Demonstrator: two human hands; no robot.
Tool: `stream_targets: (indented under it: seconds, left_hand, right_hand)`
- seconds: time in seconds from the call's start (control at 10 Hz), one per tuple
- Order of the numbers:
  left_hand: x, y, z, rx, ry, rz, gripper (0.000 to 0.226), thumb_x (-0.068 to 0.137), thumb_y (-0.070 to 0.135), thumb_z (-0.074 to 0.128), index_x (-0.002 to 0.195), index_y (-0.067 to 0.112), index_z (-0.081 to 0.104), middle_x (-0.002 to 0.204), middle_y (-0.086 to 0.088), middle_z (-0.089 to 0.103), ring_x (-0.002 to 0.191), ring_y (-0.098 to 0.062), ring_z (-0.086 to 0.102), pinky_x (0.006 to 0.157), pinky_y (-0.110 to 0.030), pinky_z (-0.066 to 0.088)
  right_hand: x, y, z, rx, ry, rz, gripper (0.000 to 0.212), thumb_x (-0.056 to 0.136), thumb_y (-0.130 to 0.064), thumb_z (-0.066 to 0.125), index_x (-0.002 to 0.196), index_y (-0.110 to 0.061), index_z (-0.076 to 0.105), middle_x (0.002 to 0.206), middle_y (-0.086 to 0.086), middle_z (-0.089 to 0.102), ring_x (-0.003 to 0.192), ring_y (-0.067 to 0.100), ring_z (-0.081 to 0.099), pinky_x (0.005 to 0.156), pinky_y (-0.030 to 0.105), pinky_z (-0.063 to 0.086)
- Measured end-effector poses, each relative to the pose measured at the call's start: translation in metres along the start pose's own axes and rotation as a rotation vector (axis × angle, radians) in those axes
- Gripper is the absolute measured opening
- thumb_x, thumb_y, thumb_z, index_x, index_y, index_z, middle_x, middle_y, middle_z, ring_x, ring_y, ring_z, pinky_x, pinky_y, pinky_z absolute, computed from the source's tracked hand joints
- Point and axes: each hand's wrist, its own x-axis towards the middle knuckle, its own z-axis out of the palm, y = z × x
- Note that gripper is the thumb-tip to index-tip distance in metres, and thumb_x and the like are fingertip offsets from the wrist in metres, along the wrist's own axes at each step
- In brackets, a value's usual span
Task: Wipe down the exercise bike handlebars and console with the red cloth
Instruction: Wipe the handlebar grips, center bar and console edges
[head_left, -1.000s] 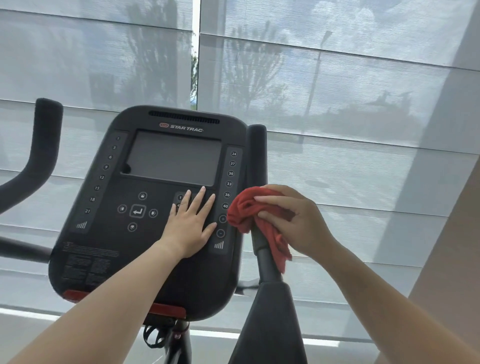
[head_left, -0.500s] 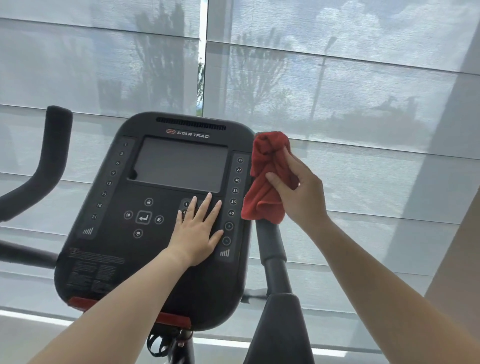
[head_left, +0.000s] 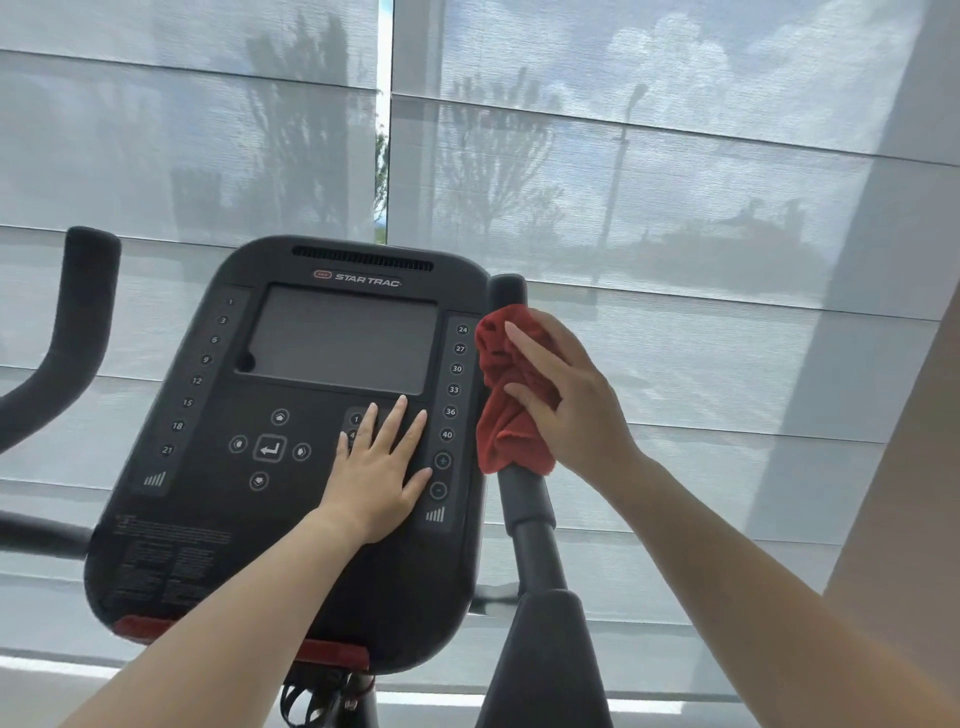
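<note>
Console (head_left: 291, 519) fills the centre. Its right edge stands just beside the right handlebar (head_left: 527, 519), with only a narrow gap between them. The red cloth (head_left: 506, 415) and the right hand (head_left: 571, 410) gripping it wrap the bar's upper part and close that gap there. The left hand (head_left: 376, 478) lies flat on the keypad, covering it. Open passage lies right of the bar, before the blinds (head_left: 701, 234). Wider room lies between console and left handlebar (head_left: 78, 322).

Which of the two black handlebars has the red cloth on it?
The right handlebar, beside the console: the right hand grips the red cloth round it. The left handlebar stands bare.
</note>
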Motion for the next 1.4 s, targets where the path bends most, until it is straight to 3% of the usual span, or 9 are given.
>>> stream_targets:
  seconds: [0.2,0.3,0.6,0.7,0.8,1.0,1.1,1.2,1.4]
  left_hand:
    - [0.000,0.000,0.001,0.001,0.005,-0.002,0.066,0.096,0.051,0.027,0.148,0.032,-0.010,0.155,0.007,-0.021,0.144,-0.025,-0.016,0.116,-0.050,0.003]
    - [0.000,0.000,0.002,-0.001,0.005,-0.001,0.066,0.096,0.051,0.027,0.148,0.032,-0.009,0.156,0.007,-0.021,0.144,-0.025,-0.016,0.116,-0.050,0.002]
    - [0.000,-0.002,0.004,-0.017,0.017,0.002,0.067,0.096,0.050,0.029,0.148,0.032,-0.009,0.156,0.007,-0.020,0.144,-0.025,-0.016,0.116,-0.050,0.003]
    - [-0.001,-0.001,0.003,-0.017,0.016,0.003,0.067,0.096,0.050,0.029,0.148,0.032,-0.009,0.156,0.007,-0.020,0.144,-0.025,-0.016,0.116,-0.050,0.003]
    - [0.000,-0.001,0.001,0.000,0.009,0.005,0.067,0.096,0.051,0.028,0.148,0.031,-0.009,0.156,0.007,-0.020,0.144,-0.025,-0.015,0.116,-0.049,0.004]
    - [0.001,-0.002,0.000,-0.012,0.000,0.004,0.065,0.096,0.051,0.028,0.149,0.031,-0.006,0.156,0.008,-0.018,0.144,-0.025,-0.014,0.116,-0.049,0.005]
    - [0.000,-0.002,0.001,-0.018,0.006,0.005,0.065,0.096,0.050,0.029,0.148,0.031,-0.006,0.156,0.007,-0.018,0.144,-0.025,-0.013,0.116,-0.050,0.005]
    - [0.000,-0.002,0.002,-0.027,0.011,0.005,0.065,0.096,0.050,0.029,0.149,0.031,-0.006,0.157,0.007,-0.017,0.144,-0.025,-0.013,0.116,-0.050,0.005]
    - [0.001,-0.001,0.001,-0.044,0.007,0.004,0.065,0.096,0.050,0.028,0.149,0.031,-0.004,0.157,0.007,-0.016,0.144,-0.025,-0.012,0.116,-0.050,0.006]
  right_hand:
    - [-0.004,0.008,-0.005,0.089,0.163,0.148,0.047,0.077,-0.006,0.071,0.122,-0.015,0.060,0.118,-0.007,0.058,0.110,-0.002,0.050,0.098,0.008,0.033]
    - [0.020,0.003,-0.013,0.089,0.204,0.164,0.050,0.079,-0.008,0.069,0.127,-0.012,0.056,0.124,-0.006,0.056,0.115,0.001,0.049,0.100,0.008,0.031]
    - [-0.022,-0.013,0.002,0.071,-0.066,0.213,0.060,0.085,-0.017,0.064,0.139,-0.012,0.040,0.143,-0.002,0.043,0.130,0.007,0.038,0.106,0.009,0.024]
    - [-0.026,-0.012,-0.015,0.116,-0.123,0.269,0.052,0.083,-0.016,0.067,0.132,-0.013,0.051,0.131,-0.004,0.055,0.120,0.006,0.050,0.101,0.009,0.033]
    - [-0.014,-0.012,-0.027,0.105,0.008,0.329,0.045,0.083,-0.016,0.068,0.127,-0.015,0.056,0.115,-0.014,0.059,0.107,-0.003,0.052,0.092,0.000,0.032]
    - [-0.037,-0.022,-0.011,0.097,-0.195,0.382,0.045,0.087,-0.024,0.061,0.130,-0.017,0.052,0.110,-0.009,0.062,0.101,0.004,0.054,0.091,0.017,0.039]
    - [-0.054,-0.018,-0.026,0.127,-0.297,0.473,0.021,0.088,-0.028,0.060,0.105,-0.019,0.067,0.090,-0.003,0.070,0.083,0.013,0.062,0.084,0.032,0.048]
    - [-0.052,-0.020,-0.036,0.230,-0.258,0.544,0.019,0.086,-0.025,0.064,0.103,-0.027,0.069,0.090,-0.007,0.072,0.087,0.010,0.066,0.087,0.031,0.051]
    - [-0.060,-0.038,-0.029,0.080,-0.274,0.419,0.041,0.085,-0.022,0.066,0.125,-0.020,0.058,0.118,-0.017,0.058,0.105,-0.010,0.048,0.091,-0.002,0.030]
